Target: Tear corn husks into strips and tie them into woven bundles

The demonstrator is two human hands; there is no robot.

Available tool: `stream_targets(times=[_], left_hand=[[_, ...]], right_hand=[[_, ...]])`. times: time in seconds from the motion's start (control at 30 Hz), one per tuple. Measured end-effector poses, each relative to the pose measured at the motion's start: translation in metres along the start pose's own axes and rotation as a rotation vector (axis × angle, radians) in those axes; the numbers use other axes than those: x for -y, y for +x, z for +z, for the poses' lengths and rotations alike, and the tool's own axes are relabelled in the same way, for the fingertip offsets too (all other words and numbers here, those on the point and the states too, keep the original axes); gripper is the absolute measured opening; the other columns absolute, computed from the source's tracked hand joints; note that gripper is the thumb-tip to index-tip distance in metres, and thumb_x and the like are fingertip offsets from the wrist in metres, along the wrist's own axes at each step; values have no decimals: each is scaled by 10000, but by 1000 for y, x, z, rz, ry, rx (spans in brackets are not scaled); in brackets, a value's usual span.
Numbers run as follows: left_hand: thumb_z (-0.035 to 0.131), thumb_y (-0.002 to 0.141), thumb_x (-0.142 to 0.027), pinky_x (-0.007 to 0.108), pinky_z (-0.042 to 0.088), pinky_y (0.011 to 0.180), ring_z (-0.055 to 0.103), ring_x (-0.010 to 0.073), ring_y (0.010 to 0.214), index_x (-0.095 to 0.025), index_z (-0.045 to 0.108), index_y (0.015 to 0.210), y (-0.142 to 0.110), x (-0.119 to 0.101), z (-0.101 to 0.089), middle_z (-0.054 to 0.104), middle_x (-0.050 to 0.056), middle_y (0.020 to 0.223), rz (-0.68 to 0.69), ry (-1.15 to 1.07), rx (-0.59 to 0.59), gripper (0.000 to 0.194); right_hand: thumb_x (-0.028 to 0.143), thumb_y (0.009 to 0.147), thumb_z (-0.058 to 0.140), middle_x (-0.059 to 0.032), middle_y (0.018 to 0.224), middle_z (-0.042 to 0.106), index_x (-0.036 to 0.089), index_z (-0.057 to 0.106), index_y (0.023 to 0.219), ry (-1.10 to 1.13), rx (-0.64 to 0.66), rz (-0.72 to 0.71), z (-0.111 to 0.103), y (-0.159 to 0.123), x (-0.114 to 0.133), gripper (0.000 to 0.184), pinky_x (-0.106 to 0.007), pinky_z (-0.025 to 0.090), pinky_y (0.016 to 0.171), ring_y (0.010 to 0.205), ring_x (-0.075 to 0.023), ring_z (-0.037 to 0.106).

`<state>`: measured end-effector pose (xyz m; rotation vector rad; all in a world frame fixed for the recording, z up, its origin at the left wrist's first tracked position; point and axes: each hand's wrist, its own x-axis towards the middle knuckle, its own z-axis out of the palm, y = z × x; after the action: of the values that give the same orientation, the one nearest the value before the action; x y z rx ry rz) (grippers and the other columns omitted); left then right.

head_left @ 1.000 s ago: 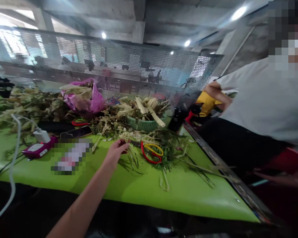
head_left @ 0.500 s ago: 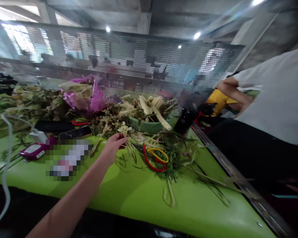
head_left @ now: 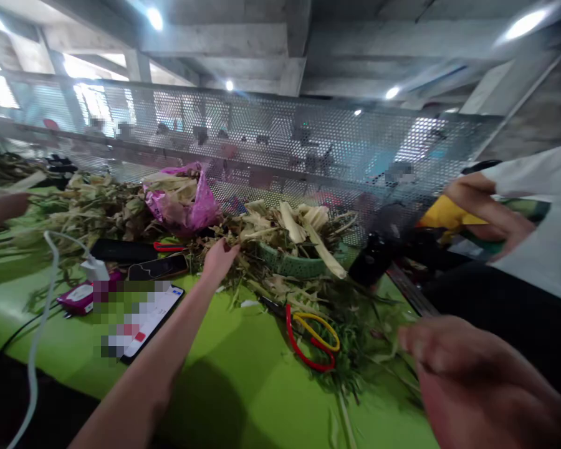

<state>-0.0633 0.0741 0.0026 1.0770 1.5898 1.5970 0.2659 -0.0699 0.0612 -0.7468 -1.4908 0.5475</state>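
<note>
My left hand (head_left: 219, 259) reaches to the heap of dried plant scraps (head_left: 252, 268), just left of a green basket (head_left: 290, 264) filled with pale dried husks (head_left: 292, 223). Its fingertips are partly lost among the scraps, so I cannot see whether they grip anything. My right hand (head_left: 467, 362) is raised at the lower right, smeared by motion; its fingers cannot be made out clearly. Between the hands, scissors (head_left: 312, 340) with one red and one yellow handle lie on green trimmings (head_left: 353, 355).
A pink plastic bag (head_left: 182, 202) of husks and a dried leaf pile (head_left: 98, 206) stand behind. Phones (head_left: 156, 267), a purple power strip (head_left: 81, 296) and a white cable (head_left: 40, 337) lie left. A dark bottle (head_left: 369, 255) stands right. Other people sit at both sides.
My left hand has moved off the table toward the scraps by the basket; the small pale husk piece it held no longer shows. My right hand has come into view. The view has shifted.
</note>
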Motion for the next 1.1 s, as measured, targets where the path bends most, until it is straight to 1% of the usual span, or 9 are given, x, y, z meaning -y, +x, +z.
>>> stream_targets(times=[0.07,0.13,0.17,0.3,0.47,0.63,0.77,0.97,1.1], left_hand=[[676,671,-334,358,403,871,551,274,993,-162,638,899,5,4,-5,628,90,851,134,190,-141,288],[623,726,-351,403,366,955,510,296,1087,-159,628,1041,1,8,-9,615,125,987,267,373,-264,368],[595,753,-357,406,366,965,506,294,1096,-167,620,1081,-3,10,-9,608,126,1018,305,411,-278,381],[541,805,-348,378,416,895,549,254,976,-192,603,1126,-23,10,-6,592,105,1053,389,407,-267,362],[525,828,-321,331,434,786,560,200,815,-215,614,1071,-41,5,6,605,71,1012,402,343,-142,280],[541,814,-275,308,424,740,543,175,736,-223,627,1041,-44,5,14,614,45,935,416,248,-72,248],[562,804,-286,290,424,714,548,168,726,-219,631,1022,-49,6,21,617,37,884,365,97,19,238],[593,800,-374,279,440,717,575,178,783,-193,633,1019,-78,-1,43,638,48,864,195,-190,364,287],[615,789,-423,288,448,792,587,198,919,-194,634,1066,-96,-9,52,653,78,1009,93,-319,607,360]], right_hand=[[432,798,616,-53,784,556,280,654,828,-65,-1,94,10,25,-9,160,-341,415,637,751,-216,517],[401,784,651,-47,834,595,258,650,890,-226,46,214,14,48,-29,178,-322,403,644,745,-200,526],[410,779,653,-46,857,610,244,648,913,-309,78,241,14,59,-43,214,-327,413,682,759,-200,537],[443,707,680,-47,863,646,204,654,913,-410,54,227,11,92,-102,316,-350,442,760,787,-205,570],[431,582,756,3,633,631,218,622,754,-215,-50,529,26,107,-140,305,-323,457,589,600,-186,567],[388,580,733,7,570,619,199,603,775,-114,-141,563,39,100,-139,301,-284,414,460,469,-155,525],[379,607,724,14,650,594,195,597,852,-72,-253,502,35,89,-123,331,-259,418,487,550,-144,536],[364,783,647,-3,841,568,221,562,998,-136,-308,149,51,58,-86,271,-254,436,623,725,-147,538],[320,835,605,-43,976,564,240,515,1089,-239,-199,21,77,32,-77,280,-299,464,749,861,-182,562]])
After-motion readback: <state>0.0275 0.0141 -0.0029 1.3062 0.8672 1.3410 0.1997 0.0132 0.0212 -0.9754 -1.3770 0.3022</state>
